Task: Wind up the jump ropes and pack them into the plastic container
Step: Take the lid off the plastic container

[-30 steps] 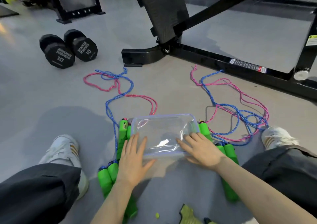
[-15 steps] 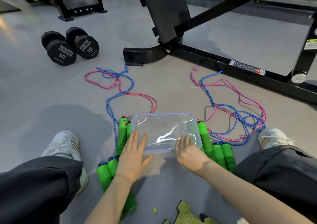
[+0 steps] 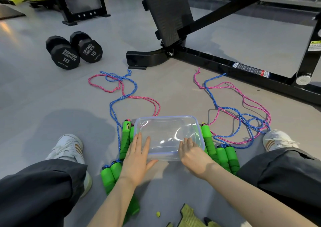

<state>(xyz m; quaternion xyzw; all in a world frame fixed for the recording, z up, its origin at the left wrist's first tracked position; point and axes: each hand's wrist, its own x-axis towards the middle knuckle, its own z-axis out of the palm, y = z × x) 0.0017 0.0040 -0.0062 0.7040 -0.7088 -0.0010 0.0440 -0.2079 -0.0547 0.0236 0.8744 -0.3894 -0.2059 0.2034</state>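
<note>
A clear plastic container with a bluish rim sits on the floor between my legs. My left hand lies flat on its near left corner, fingers apart and thumb along the near edge. Over the near right edge rests my right hand, fingers together and thumb hidden. Green foam jump-rope handles lie left of the container, and more green handles lie to its right. Loose blue and pink cords trail out on the left. Another tangle of blue and pink cords spreads on the right.
Two black 10 dumbbells lie at the far left. A black machine frame runs across the floor beyond the ropes. My white shoes and dark trouser legs flank the container. A yellow-green cloth lies by the bottom edge.
My right hand has slid from the container's right side back to its near right edge. The left hand has hardly moved. The ropes lie as before.
</note>
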